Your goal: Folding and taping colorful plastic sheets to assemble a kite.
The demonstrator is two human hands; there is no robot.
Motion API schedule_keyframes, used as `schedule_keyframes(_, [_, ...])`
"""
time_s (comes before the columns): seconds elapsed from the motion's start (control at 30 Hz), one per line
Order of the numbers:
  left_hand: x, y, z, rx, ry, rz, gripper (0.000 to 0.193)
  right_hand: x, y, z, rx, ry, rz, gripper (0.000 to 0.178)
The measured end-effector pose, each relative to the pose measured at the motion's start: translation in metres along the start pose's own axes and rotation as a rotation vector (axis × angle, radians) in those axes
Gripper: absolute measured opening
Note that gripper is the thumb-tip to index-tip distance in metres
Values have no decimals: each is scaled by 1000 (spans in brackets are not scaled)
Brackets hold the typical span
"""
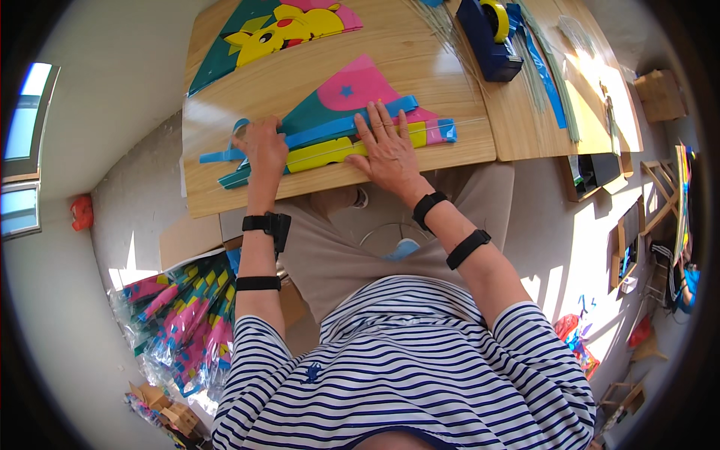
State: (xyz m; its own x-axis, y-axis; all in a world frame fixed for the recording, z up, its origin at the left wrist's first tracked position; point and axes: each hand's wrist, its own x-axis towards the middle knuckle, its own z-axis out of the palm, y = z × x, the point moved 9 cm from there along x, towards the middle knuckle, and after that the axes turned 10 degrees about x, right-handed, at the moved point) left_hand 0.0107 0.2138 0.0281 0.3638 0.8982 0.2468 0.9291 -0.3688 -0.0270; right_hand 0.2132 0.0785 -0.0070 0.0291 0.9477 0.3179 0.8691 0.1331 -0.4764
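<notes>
A partly folded kite (352,84) of pink, green and yellow printed sheet lies near the table's front edge. Along its fold runs a bright blue ribbon (322,133), with a thin pale rod (304,158) beside it. My left hand (264,146) is closed on the ribbon near the kite's left end; a loop of blue shows by its fingers, and the fingertips are partly hidden. Fingers stretched out, my right hand (390,150) lies flat over the ribbon and the folded layers.
Farther back lies another kite (292,34) with a yellow cartoon figure. A dark blue tape dispenser (491,45) with yellow tape stands at the back right, near bundled thin rods (536,67). Plastic-wrapped folded kites (184,319) fill a carton at my lower left.
</notes>
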Motion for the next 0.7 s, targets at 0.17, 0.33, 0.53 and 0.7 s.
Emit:
schedule_keyframes(0.17, [-50, 63, -27, -70, 84, 190, 37, -1, 1, 1, -1, 1, -1, 85])
schedule_keyframes(0.33, [-78, 97, -8, -185, 56, 234, 57, 0, 1, 0, -27, 9, -7, 84])
schedule_keyframes(0.53, [-77, 98, 16, -202, 20, 221, 60, 0, -1, 1, -37, -7, -6, 83])
schedule_keyframes(0.7, [-78, 96, 19, -236, 26, 217, 57, 0, 0, 0, -11, 10, -8, 81])
